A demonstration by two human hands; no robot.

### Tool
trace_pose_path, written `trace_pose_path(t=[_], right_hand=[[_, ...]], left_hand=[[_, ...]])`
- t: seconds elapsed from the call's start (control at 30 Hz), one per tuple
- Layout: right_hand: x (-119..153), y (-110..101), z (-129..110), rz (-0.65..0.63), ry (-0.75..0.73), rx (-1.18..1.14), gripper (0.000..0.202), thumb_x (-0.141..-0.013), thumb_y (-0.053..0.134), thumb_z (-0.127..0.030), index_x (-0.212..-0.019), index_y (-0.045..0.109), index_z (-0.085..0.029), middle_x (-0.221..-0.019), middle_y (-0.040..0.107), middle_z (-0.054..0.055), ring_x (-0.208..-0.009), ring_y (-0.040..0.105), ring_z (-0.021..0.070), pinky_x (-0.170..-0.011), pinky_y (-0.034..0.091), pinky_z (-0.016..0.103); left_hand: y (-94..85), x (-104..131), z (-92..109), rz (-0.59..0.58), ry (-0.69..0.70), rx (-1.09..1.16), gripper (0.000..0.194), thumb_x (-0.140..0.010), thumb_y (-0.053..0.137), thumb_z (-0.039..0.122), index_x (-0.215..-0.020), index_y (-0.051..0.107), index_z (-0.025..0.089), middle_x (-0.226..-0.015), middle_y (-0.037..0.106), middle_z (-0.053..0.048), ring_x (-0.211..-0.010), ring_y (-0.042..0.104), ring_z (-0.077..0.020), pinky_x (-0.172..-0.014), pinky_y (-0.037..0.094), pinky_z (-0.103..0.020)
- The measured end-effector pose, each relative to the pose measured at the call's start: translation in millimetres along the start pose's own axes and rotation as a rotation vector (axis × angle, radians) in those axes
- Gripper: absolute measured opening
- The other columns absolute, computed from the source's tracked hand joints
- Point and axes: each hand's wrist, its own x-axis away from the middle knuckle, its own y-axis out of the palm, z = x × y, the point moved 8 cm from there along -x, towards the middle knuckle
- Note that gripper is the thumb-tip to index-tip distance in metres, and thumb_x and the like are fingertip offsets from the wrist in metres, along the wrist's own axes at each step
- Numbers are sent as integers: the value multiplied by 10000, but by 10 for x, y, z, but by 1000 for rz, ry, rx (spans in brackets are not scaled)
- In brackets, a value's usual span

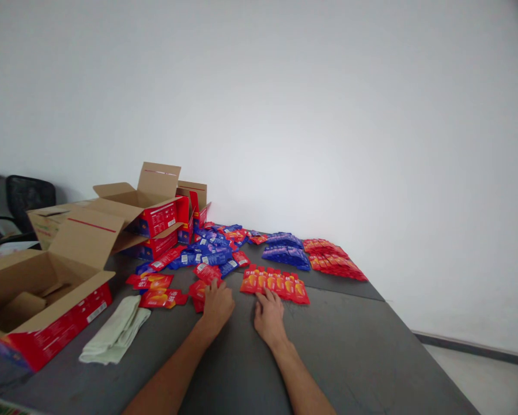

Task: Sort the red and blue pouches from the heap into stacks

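Observation:
Resting at the edge of loose red sachets, my left hand (218,304) has its fingers bent over a red sachet (198,290); the fingertips are partly hidden. My right hand (270,314) lies with fingers stretched out, its tips touching the lower edge of an overlapping row of red sachets (276,282) with orange fruit pictures. Left of my left hand lie more red sachets (158,297). Behind them spreads a mixed heap of blue sachets (211,253) and red ones.
Toward the wall are neat rows of blue sachets (286,253) and red sachets (334,260). An open carton (68,328) stands at left, with stacked cartons (155,222) behind it. A folded pale green cloth (114,331) lies on the dark table (362,351). Black chairs (30,199) are at far left.

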Motion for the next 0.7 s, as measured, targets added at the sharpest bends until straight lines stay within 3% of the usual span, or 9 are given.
trace_pose_path(t=[0.17,0.3,0.47,0.57,0.7], right_hand=[[-2,-11,-25,-11,-13,-32,416,-861,463,-192,-1220,663,-263,-1404,530,73,-1281,459,277,-1048,360,425],[0,-38,-93,1,-54,-104,398,-862,472,-192,-1198,680,-235,-1374,557,92,-1260,485,264,-1068,358,419],[30,-90,-268,-17,-138,-297,381,-860,506,-210,-1199,680,-219,-1252,647,86,-1227,524,242,-1088,362,407],[46,-125,-339,-34,-141,-441,386,-848,556,-252,-1218,663,-224,-1218,664,82,-1178,567,233,-1054,408,380],[44,-93,-370,-117,-52,-704,382,-847,601,-368,-1195,664,-223,-1084,714,75,-1018,656,229,-926,497,358]], left_hand=[[16,-15,-134,-78,-24,14,314,-647,613,167,-945,709,196,-1199,616,-136,-1275,396,-352,-1011,306,-490],[4,-57,-113,-117,-9,70,219,-708,558,98,-838,702,200,-1082,669,-117,-1156,492,-297,-967,322,-436],[-122,-87,82,-56,126,178,202,-843,497,159,-831,691,212,-978,696,-77,-1077,536,-245,-995,286,-420],[-205,-98,161,-35,170,270,228,-876,465,188,-824,687,203,-929,695,-70,-981,576,-218,-949,339,-383],[-354,-108,165,35,125,561,211,-865,492,238,-846,700,208,-917,705,-53,-920,609,-194,-849,417,-307]])
